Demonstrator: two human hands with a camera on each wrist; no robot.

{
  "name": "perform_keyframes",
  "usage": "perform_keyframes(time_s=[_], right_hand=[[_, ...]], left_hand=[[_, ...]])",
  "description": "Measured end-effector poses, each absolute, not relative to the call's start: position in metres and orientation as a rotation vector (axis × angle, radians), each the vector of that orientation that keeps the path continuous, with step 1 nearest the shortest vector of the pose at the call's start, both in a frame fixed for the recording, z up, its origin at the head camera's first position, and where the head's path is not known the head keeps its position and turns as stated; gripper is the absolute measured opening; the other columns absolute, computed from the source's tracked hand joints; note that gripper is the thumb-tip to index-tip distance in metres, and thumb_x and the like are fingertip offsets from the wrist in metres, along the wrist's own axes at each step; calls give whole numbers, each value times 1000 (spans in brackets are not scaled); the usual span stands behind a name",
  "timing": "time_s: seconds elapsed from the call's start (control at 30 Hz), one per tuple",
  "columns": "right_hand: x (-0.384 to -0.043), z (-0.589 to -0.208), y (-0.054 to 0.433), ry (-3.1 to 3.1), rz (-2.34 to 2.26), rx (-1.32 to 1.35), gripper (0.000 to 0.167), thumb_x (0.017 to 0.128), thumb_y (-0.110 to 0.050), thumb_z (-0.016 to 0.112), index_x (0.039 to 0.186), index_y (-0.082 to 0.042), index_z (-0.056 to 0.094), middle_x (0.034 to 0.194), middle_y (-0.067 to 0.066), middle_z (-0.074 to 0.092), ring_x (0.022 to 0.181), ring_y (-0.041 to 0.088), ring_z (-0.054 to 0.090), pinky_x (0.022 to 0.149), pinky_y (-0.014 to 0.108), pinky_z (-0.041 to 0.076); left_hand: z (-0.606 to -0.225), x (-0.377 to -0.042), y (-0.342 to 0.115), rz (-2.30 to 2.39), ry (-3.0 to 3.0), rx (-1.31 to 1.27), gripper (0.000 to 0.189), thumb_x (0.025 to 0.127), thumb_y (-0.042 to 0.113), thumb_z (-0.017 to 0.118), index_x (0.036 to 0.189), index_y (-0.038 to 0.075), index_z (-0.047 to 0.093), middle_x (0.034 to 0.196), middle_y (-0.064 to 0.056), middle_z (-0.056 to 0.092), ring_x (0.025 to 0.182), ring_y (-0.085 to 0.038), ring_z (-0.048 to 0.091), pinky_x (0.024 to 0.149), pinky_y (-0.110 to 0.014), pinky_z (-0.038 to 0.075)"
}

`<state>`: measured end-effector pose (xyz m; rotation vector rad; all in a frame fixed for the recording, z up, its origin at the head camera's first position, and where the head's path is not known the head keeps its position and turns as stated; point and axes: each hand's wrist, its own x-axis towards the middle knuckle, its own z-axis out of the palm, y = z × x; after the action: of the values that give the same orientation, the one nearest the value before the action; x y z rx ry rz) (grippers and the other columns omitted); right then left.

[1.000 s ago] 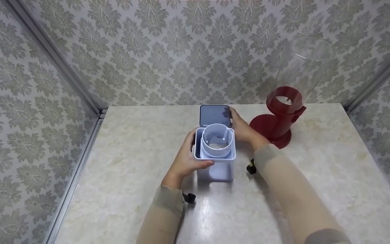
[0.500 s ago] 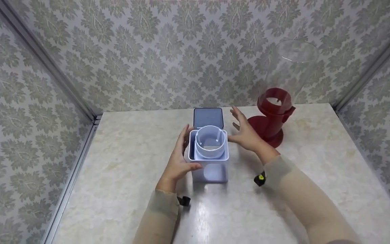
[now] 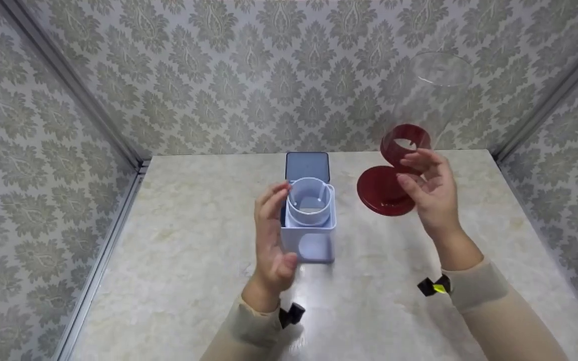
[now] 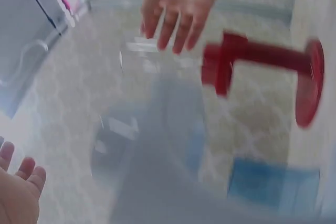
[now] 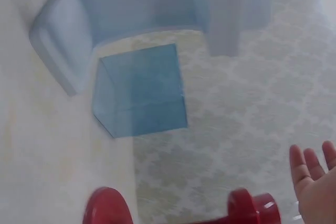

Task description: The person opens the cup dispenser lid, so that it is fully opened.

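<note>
A pale blue stand (image 3: 315, 245) with a round collar on top, shaped like a dry-food dispenser, stands upright mid-table. Beside its left side is my left hand (image 3: 271, 240), fingers relaxed and holding nothing; the left wrist view shows this hand (image 4: 18, 198) apart from the blurred stand (image 4: 157, 150). To the right, a red stand (image 3: 384, 193) of similar shape carries a clear cylinder (image 3: 432, 95). My right hand (image 3: 434, 195) is raised in front of it, fingers loosely bent with no object in them, hiding its upright. Whether that hand touches the red stand, I cannot tell.
A translucent blue square box (image 3: 308, 166) stands behind the pale blue stand, near the back wall. Patterned walls (image 3: 249, 80) enclose the marbled table (image 3: 193, 225) at the back and both sides.
Both hands have come away from the pale blue stand and the blue box behind it. The right hand has moved right to the red stand; the left hand has loosened and drawn slightly back.
</note>
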<state>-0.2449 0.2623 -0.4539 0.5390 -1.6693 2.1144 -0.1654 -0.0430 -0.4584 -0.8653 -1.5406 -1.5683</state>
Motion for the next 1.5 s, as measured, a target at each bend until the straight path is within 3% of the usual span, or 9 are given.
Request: perform_keyframes(time_s=[0.1, 0.27, 0.53, 0.7, 0.87, 1.07, 1.27, 1.4, 1.5], right_hand=[[-243, -451, 281, -1491, 2083, 530, 50, 100, 14, 72, 146, 0, 57, 132, 13, 69, 126, 24, 67, 103, 31, 64], [-251, -460, 307, -1365, 2089, 382, 51, 100, 0, 83, 144, -2, 57, 132, 14, 64, 125, 26, 64, 101, 33, 64], [-277, -493, 330, -1525, 2087, 131, 61, 103, -17, 85, 153, -8, 53, 135, 6, 59, 131, 21, 56, 107, 26, 59], [-290, -507, 336, -1702, 2085, 5, 77, 106, -22, 81, 170, -7, 40, 150, 3, 55, 151, 19, 48, 122, 23, 48], [-304, -518, 341, -1847, 2095, -5, 88, 108, -25, 79, 178, -8, 28, 174, 10, 44, 170, 21, 33, 141, 33, 33], [-321, -524, 343, -1962, 2104, 100, 100, 105, -22, 82, 181, -7, 19, 188, 15, 27, 178, 25, 23, 146, 40, 21], [-328, -523, 341, -2015, 2004, 131, 83, 105, -14, 81, 175, -5, 38, 178, 17, 45, 170, 28, 40, 142, 44, 33], [-330, -526, 343, -2046, 1886, 82, 62, 106, -14, 81, 162, -2, 59, 163, 21, 63, 156, 27, 59, 128, 29, 51], [-331, -529, 343, -2080, 1838, 50, 58, 107, -18, 80, 160, -2, 62, 160, 22, 67, 148, 22, 67, 115, 18, 57]], left_hand=[[-452, -160, -15, -1541, -1535, -943, 84, 108, 71, 49, 164, 9, 46, 162, -19, 50, 150, -33, 51, 123, -48, 53], [-453, -160, 22, -1558, -1678, -980, 85, 110, 69, 45, 160, 0, 46, 160, -27, 50, 155, -35, 47, 130, -52, 45], [-462, -173, 67, -1761, -2030, -818, 73, 106, 45, 66, 167, 12, 44, 174, -11, 40, 167, -25, 36, 137, -47, 40], [-469, -199, 90, -1809, -2115, -746, 75, 105, 39, 71, 168, 9, 43, 174, -13, 40, 161, -23, 44, 135, -41, 45], [-479, -227, 111, -1853, -2180, -626, 75, 107, 37, 72, 168, 5, 43, 172, -17, 43, 156, -36, 51, 133, -47, 47], [-489, -257, 129, -1833, -2270, -437, 76, 110, 33, 70, 172, 5, 37, 178, -16, 40, 164, -34, 46, 138, -49, 41], [-493, -281, 147, -1765, -2351, -310, 78, 113, 30, 67, 177, 6, 30, 184, -12, 34, 169, -28, 40, 140, -52, 37], [-495, -297, 157, -1748, -2393, -245, 76, 117, 25, 62, 180, 6, 24, 189, -12, 26, 174, -26, 33, 143, -48, 32], [-496, -309, 158, -1722, -2422, -193, 76, 118, 26, 61, 181, 7, 22, 190, -11, 24, 176, -24, 30, 143, -43, 32]])
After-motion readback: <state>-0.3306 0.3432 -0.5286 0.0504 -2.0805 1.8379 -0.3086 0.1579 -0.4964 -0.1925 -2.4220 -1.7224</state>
